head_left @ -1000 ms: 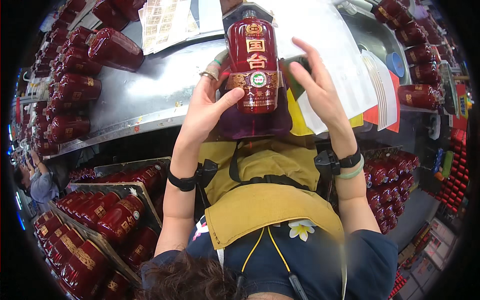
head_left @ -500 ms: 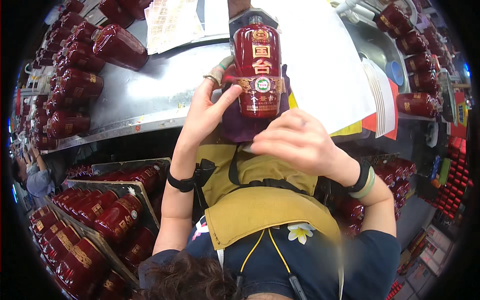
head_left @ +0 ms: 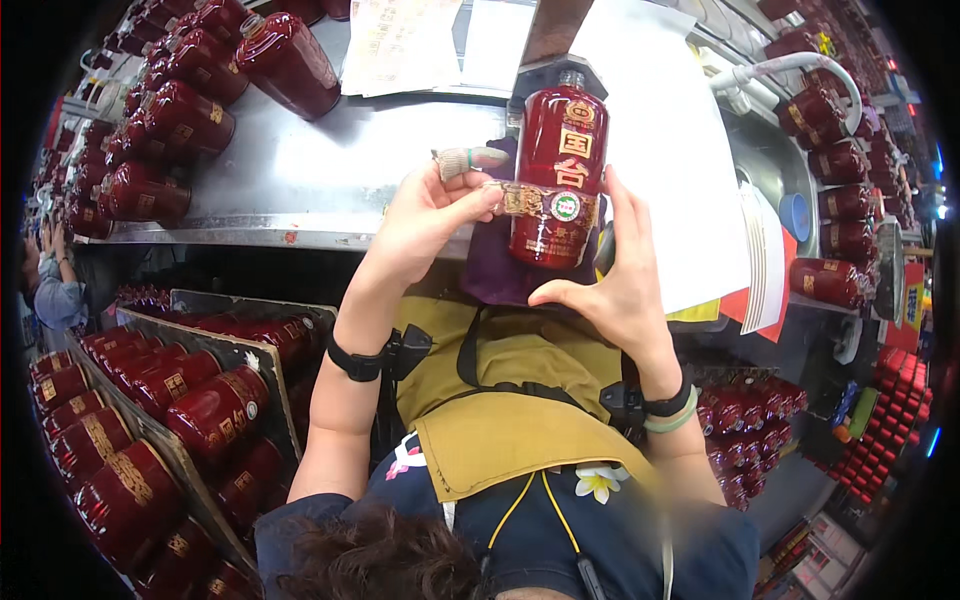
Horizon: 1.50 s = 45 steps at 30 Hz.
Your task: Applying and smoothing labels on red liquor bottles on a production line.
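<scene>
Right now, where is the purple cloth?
In the head view, the purple cloth lies above and slightly right of centre, under the bottle, between the left hand and the right hand.

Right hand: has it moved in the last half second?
Yes. Judged against the bottle, the right hand has shifted up the picture, from below it to its right side.

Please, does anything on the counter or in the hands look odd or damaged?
The loose end of the label band sticks out past the red bottle, pinched by the left hand, not lying flat. A small reddish mark also spots the counter's front edge. No breakage shows.
</scene>
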### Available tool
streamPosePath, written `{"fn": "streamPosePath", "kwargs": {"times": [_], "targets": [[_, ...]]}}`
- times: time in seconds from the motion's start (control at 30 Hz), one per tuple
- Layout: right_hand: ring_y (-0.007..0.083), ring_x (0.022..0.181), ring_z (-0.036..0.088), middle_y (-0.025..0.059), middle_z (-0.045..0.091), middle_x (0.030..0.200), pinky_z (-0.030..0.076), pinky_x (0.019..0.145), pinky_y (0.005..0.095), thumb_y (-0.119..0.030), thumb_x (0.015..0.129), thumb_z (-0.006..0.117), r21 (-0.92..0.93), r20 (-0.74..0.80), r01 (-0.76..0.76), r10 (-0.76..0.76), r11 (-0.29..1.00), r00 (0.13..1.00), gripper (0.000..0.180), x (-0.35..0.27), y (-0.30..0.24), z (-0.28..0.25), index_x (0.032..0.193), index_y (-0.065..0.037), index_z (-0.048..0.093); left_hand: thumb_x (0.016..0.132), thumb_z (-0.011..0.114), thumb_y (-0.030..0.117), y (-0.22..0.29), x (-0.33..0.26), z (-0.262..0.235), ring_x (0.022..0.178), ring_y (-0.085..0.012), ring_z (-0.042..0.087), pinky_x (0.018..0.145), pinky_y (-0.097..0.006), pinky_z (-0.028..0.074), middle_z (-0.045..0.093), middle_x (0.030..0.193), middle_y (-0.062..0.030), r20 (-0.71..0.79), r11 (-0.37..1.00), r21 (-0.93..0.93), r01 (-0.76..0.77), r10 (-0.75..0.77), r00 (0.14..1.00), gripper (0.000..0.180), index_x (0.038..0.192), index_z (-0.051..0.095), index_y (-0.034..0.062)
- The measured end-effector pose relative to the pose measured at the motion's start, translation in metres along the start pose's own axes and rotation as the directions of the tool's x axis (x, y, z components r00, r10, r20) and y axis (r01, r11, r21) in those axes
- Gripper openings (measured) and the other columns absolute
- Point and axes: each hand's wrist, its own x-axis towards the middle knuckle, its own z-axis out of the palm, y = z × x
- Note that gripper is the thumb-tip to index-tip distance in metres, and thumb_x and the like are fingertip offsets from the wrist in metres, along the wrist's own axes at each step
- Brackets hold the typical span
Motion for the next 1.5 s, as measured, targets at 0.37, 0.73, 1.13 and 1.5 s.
{"fn": "streamPosePath", "kwargs": {"times": [0.37, 0.73, 1.13, 1.5], "targets": [[0.0305, 0.125, 0.057, 0.0214, 0.057, 0.131, 0.044, 0.106, 0.0397, -0.028, 0.088, 0.082, 0.173, -0.055, -0.145, 0.157, 0.974, 0.986, 0.079, 0.006, 0.001, 0.012, 0.146, 0.008, 0.043, 0.095, 0.073, 0.005, -0.006, 0.008, 0.0, 0.091, -0.0111, 0.067, 0.081, -0.025, 0.054, 0.069, 0.1, -0.0049, -0.025, 0.997, 0.044, 0.057, -0.056, 0.998, 0.044, 0.135, 0.057, -0.0041], [0.0253, 0.121, 0.059, 0.0195, 0.057, 0.133, 0.049, 0.101, 0.0379, -0.024, 0.091, 0.08, 0.39, -0.032, -0.302, 0.34, 0.87, 0.94, 0.074, 0.012, -0.005, 0.014, 0.147, 0.006, 0.042, 0.097, 0.071, 0.006, -0.013, 0.012, 0.002, 0.093, -0.0107, 0.066, 0.083, -0.026, 0.053, 0.069, 0.101, -0.0052, -0.044, 0.996, 0.044, 0.081, -0.079, 0.996, 0.044, 0.136, 0.055, -0.0044], [0.0397, 0.125, 0.055, 0.0247, 0.053, 0.134, 0.049, 0.102, 0.0453, -0.028, 0.059, 0.099, -0.191, -0.016, -0.022, 0.019, 0.981, 1.0, 0.12, 0.003, 0.001, 0.016, 0.152, 0.009, 0.034, 0.092, 0.073, 0.006, -0.009, 0.01, 0.004, 0.088, -0.0086, 0.063, 0.08, -0.024, 0.052, 0.066, 0.11, -0.0037, -0.138, 0.892, 0.419, 0.169, -0.121, 0.983, 0.049, 0.138, 0.057, 0.0005], [0.0362, 0.122, 0.062, 0.0223, 0.062, 0.13, 0.05, 0.102, 0.0419, -0.02, 0.063, 0.095, 0.029, -0.053, -0.02, 0.021, 0.999, 0.998, 0.099, 0.004, 0.025, 0.014, 0.145, 0.008, 0.047, 0.096, 0.061, 0.059, -0.055, -0.038, 0.037, 0.154, -0.0469, 0.016, 0.123, -0.054, 0.019, 0.013, 0.168, -0.0308, 0.071, 0.662, 0.664, -0.349, 0.409, 0.91, 0.083, 0.148, 0.049, -0.005]]}}
